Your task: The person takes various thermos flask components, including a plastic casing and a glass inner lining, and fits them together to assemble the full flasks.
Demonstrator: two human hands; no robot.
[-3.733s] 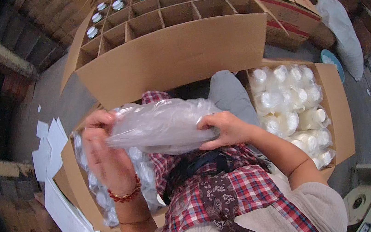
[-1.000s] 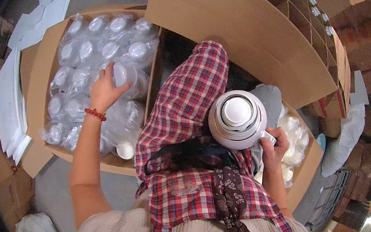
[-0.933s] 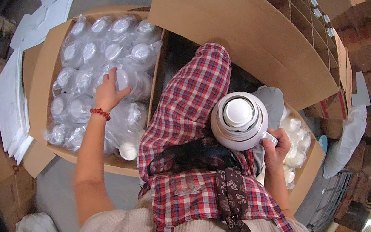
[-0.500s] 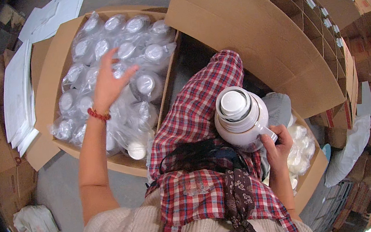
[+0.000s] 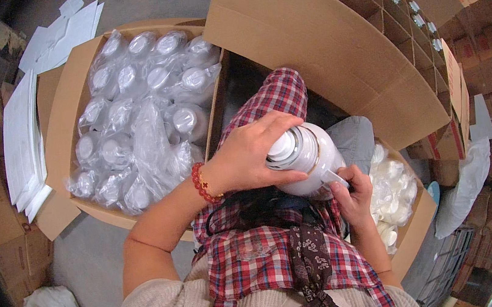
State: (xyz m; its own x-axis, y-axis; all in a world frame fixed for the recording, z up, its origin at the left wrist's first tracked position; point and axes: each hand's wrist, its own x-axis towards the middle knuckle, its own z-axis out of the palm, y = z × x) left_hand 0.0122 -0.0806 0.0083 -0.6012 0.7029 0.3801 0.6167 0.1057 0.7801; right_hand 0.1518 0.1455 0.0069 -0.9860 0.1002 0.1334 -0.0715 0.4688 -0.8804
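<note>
A white thermos jug (image 5: 314, 157) with a white stopper (image 5: 282, 146) in its metal-ringed neck is tilted to the left over my lap. My right hand (image 5: 354, 192) is closed round its handle. My left hand (image 5: 252, 153) curves about the neck end, thumb on the near side and fingers over the far side, gripping it there. On my left, an open cardboard box (image 5: 65, 132) holds rows of white-topped pieces wrapped in clear plastic bags (image 5: 145, 129).
At the right a second box (image 5: 413, 237) holds small white parts in plastic (image 5: 394, 187). A divided carton (image 5: 333, 63) with several white pieces in its cells stands ahead on the right. White sheets (image 5: 23, 138) lean at the left. Stacked cartons (image 5: 3, 201) line both sides.
My left hand has come from above the bagged pieces to the jug's neck and taken hold of it. The jug has tipped from nearly upright towards the left, with my right hand still on its handle.
</note>
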